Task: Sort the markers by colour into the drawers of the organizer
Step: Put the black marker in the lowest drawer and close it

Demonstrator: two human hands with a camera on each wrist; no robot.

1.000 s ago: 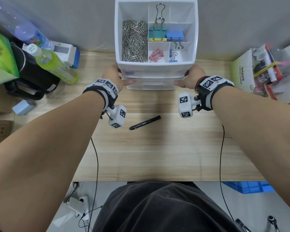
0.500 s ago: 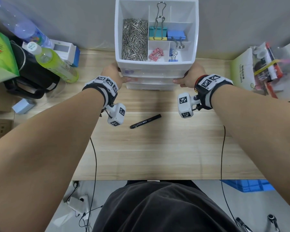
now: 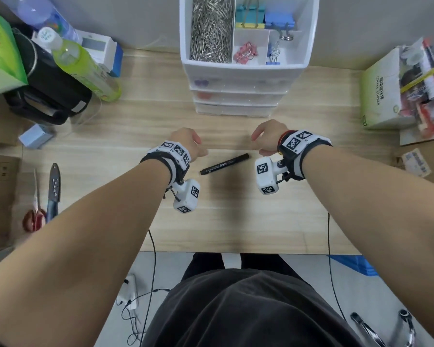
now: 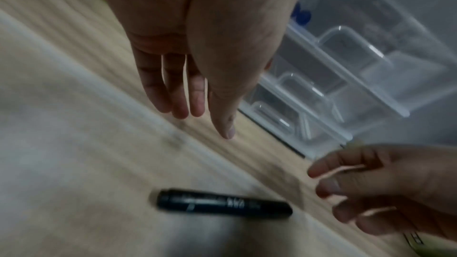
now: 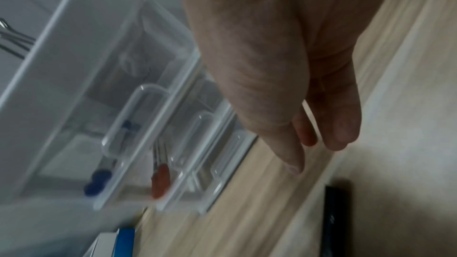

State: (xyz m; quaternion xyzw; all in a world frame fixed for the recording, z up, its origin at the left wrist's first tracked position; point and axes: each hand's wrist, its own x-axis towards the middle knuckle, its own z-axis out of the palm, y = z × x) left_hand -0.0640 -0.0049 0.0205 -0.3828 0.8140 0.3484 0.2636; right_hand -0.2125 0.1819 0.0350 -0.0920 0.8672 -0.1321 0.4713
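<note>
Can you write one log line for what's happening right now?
left hand: empty | right hand: empty | black marker: on desk | organizer drawers: shut

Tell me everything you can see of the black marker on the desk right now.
The black marker is a slim, capped, plastic-looking pen with pale print along its barrel, too blurred to read. It lies flat on the wooden desk, angled diagonally, in front of the closed drawers of the organizer. It sits between the left hand and right hand; neither touches it.
</note>
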